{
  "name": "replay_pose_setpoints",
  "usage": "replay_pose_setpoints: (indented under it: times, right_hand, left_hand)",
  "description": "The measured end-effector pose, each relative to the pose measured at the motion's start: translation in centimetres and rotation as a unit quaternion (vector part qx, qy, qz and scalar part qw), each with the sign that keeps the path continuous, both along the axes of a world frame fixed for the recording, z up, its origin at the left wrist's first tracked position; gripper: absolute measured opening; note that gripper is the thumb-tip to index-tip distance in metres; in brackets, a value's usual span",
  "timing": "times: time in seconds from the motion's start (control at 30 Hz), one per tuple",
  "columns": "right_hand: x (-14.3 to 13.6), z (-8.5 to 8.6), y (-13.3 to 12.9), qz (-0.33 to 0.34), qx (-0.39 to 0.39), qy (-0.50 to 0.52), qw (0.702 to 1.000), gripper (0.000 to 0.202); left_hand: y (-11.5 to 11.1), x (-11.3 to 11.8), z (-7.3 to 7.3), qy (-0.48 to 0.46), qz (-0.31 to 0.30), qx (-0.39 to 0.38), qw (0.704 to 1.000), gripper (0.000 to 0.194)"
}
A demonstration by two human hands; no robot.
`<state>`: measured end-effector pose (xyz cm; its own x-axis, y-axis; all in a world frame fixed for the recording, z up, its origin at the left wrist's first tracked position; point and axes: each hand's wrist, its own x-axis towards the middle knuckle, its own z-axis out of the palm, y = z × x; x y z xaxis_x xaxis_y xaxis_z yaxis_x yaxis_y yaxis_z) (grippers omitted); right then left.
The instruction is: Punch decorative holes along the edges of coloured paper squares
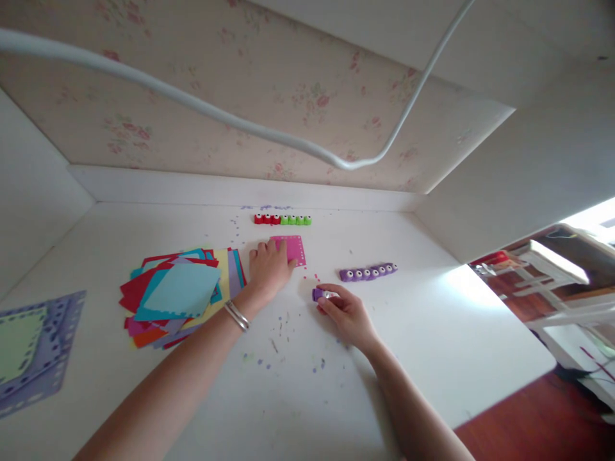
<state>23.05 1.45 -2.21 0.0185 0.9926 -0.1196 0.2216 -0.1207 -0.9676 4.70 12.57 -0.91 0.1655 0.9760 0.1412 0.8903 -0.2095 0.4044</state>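
A pink card (294,250) with small punched holes along its edges lies flat on the white desk. My left hand (270,266) rests on its left part, fingers spread and pressing down. To the right and nearer me, my right hand (346,314) pinches a small purple hole punch (318,294) between thumb and fingers, just above the desk and apart from the card. Tiny pink bits lie between the card and the punch. A row of purple punches (369,272) stands to the right, and a row of red and green punches (282,219) stands behind the card.
A messy pile of coloured paper (182,288) lies left of my left arm. Punched purple and green sheets (43,346) are at the far left. Paper bits dot the desk (269,410). A white cable (216,112) hangs across the upper view.
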Motion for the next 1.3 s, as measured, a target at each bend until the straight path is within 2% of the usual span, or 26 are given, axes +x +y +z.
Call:
replay_pose_setpoints:
  times: [0.1, 0.23, 0.4, 0.5, 0.57, 0.63, 0.67, 0.77, 0.93, 1.1, 1.3]
  right_hand:
    - [0.2, -0.1, -0.1, 0.004, 0.004, -0.013, 1.0, 0.033]
    - [0.4, -0.1, -0.2, 0.01, 0.011, -0.025, 1.0, 0.032]
    - [0.4, -0.1, -0.3, 0.021, 0.012, -0.017, 1.0, 0.033]
    - [0.5, -0.1, -0.5, 0.011, 0.017, 0.004, 1.0, 0.034]
    - [0.6, -0.2, -0.5, 0.002, 0.021, 0.02, 1.0, 0.034]
    - [0.6, -0.3, -0.4, -0.007, 0.023, 0.03, 0.999, 0.036]
    - [0.5, -0.4, -0.4, -0.011, 0.023, 0.03, 0.999, 0.036]
    - [0.3, -0.6, -0.3, -0.019, 0.023, 0.01, 1.0, 0.039]
    - [0.1, -0.8, -0.2, -0.025, 0.036, -0.02, 0.999, 0.04]
    - [0.1, -0.9, -0.2, -0.029, 0.03, -0.027, 0.999, 0.043]
    - [-0.3, -0.3, -0.2, -0.038, 0.018, -0.034, 0.999, 0.045]
  left_hand:
    - [0.8, -0.4, -0.3, -0.034, -0.026, -0.026, 0.999, 0.06]
    - [1.7, -1.6, -0.8, -0.083, -0.005, -0.064, 0.994, 0.082]
    - [1.3, -2.6, -1.3, -0.143, 0.002, -0.098, 0.985, 0.093]
    - [-0.2, -2.9, -1.1, -0.233, 0.0, -0.117, 0.965, 0.084]
    - [-1.5, -3.1, -0.8, -0.312, -0.015, -0.131, 0.941, 0.062]
    - [-2.9, -3.4, -0.3, -0.33, -0.03, -0.153, 0.931, 0.032]
    - [-3.5, -3.5, -0.2, -0.335, -0.03, -0.166, 0.927, 0.028]
    - [-4.6, -3.8, 0.1, -0.368, -0.024, -0.191, 0.91, 0.03]
    - [-4.9, -3.6, -0.2, -0.407, -0.04, -0.204, 0.89, 0.03]
    - [-5.2, -3.4, -0.7, -0.385, -0.058, -0.18, 0.903, 0.028]
    - [-5.5, -3.3, -0.7, -0.345, -0.075, -0.154, 0.923, 0.025]
